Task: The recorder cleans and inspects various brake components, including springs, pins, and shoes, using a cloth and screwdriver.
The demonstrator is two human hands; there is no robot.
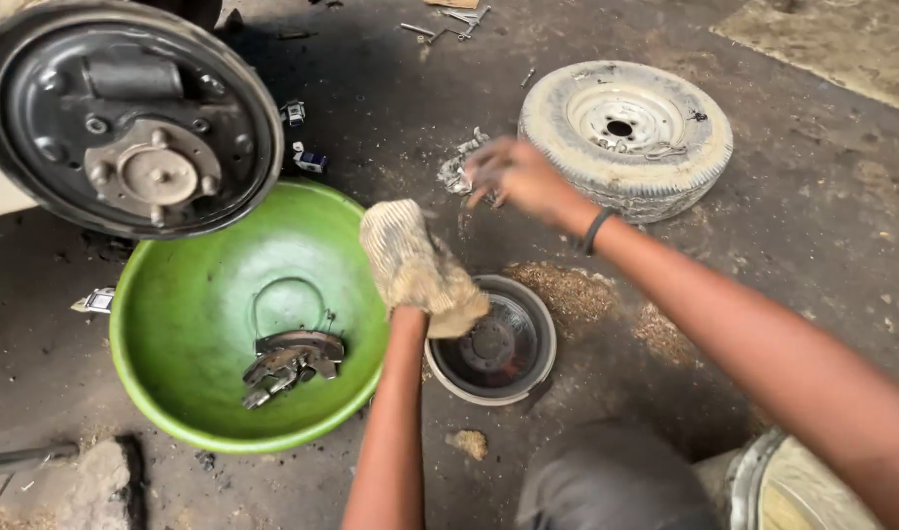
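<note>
A brake drum (491, 343) lay open side up on the floor (793, 255), just below the centre of the frame, its dark inside dusty and rust-stained. The left hand (420, 270), wrapped in a dirty woven glove, hung over the drum's upper left rim with the fingers curled down toward it; whether they touched the rim or gripped anything could not be told, since the glove hid them. The right hand (513, 177) was bare and blurred, higher in the frame and apart from the drum, near a crumpled scrap of rag (456, 169) on the floor; its fingers looked loosely spread and seemed empty, though the blur left this uncertain. As for progress, the drum was already off the hub and the backing plate (126, 113) at the upper left stood stripped, its studs bare (no shoes on it), while brake shoes and springs (290, 363) lay in the green basin (189, 314) to the left of the drum. The drum's inside looked still soiled, so cleaning appeared unfinished and refitting not begun. A small wheel with its tyre (626, 132) lay flat at the upper right, and sawdust (567, 285) was scattered beside the drum.
</note>
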